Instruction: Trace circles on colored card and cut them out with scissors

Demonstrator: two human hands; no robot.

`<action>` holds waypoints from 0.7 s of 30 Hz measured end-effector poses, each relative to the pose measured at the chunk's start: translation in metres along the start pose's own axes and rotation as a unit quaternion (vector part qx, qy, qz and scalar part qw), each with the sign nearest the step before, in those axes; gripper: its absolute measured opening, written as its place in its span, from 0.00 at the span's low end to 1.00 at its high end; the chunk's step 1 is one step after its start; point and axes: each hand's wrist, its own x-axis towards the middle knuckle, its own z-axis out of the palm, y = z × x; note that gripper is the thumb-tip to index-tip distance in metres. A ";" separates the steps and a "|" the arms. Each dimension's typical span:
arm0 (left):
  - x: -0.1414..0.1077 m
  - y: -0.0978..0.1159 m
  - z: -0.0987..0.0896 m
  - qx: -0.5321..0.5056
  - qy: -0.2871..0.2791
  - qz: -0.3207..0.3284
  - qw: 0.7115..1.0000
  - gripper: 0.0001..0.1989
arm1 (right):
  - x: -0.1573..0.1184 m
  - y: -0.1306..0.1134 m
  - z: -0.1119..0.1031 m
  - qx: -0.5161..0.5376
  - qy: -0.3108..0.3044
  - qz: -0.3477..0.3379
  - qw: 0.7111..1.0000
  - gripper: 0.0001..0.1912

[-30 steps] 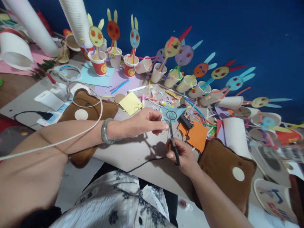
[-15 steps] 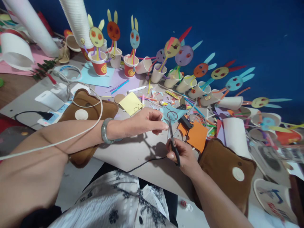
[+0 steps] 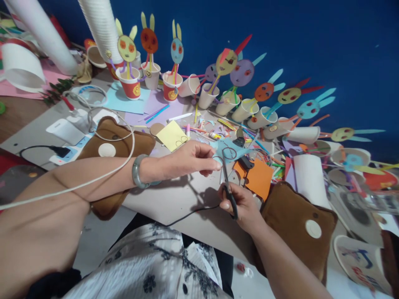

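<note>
My left hand pinches the left edge of a small light-blue paper that has rounded shapes drawn on it in dark lines. In my right hand is a pair of black-handled scissors, with thumb and fingers in the handles. The scissor blades point up and away from me and lie at the blue paper, close to my left fingertips. Whether the blades are parted is hard to make out. Both hands are held above the table's front part.
Paper cups with paper rabbit figures line the blue wall. Paper scraps and pens lie behind my hands. Yellow paper and orange paper flank them. Brown cushions sit at both sides. A white cable crosses my left forearm.
The light-blue paper has turned and shifted slightly, so more of it shows to the right of the scissors. Both hands stay nearly in place.
</note>
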 end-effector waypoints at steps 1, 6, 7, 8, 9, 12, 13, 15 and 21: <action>0.000 0.000 0.000 0.000 -0.002 0.002 1.000 0.14 | 0.000 0.000 0.000 -0.001 0.000 -0.001 1.000 0.36; -0.001 0.001 0.000 0.012 0.000 0.004 1.000 0.14 | -0.001 0.001 -0.001 -0.006 -0.009 0.002 1.000 0.35; -0.001 0.001 0.000 0.018 0.001 0.003 1.000 0.15 | -0.001 0.001 -0.001 -0.007 -0.014 0.003 1.000 0.35; -0.001 0.001 -0.001 0.024 0.000 0.001 1.000 0.14 | -0.001 0.001 -0.002 -0.008 -0.018 0.001 1.000 0.34; -0.001 0.001 -0.001 0.030 -0.002 -0.002 1.000 0.14 | -0.001 0.001 -0.002 -0.008 -0.022 0.000 1.000 0.34; 0.000 0.001 -0.001 0.040 -0.010 -0.013 0.999 0.12 | -0.001 0.001 -0.002 -0.008 -0.030 -0.003 1.000 0.34; 0.000 0.002 -0.001 0.041 -0.014 -0.017 0.999 0.11 | -0.001 0.000 -0.002 -0.008 -0.033 -0.002 0.999 0.34; 0.000 0.003 0.000 0.041 -0.023 -0.026 0.999 0.09 | -0.001 0.000 -0.002 -0.009 -0.037 0.001 0.999 0.34; 0.000 0.008 0.002 0.046 -0.041 -0.027 0.998 0.11 | -0.001 0.000 -0.002 -0.025 -0.039 0.003 0.999 0.35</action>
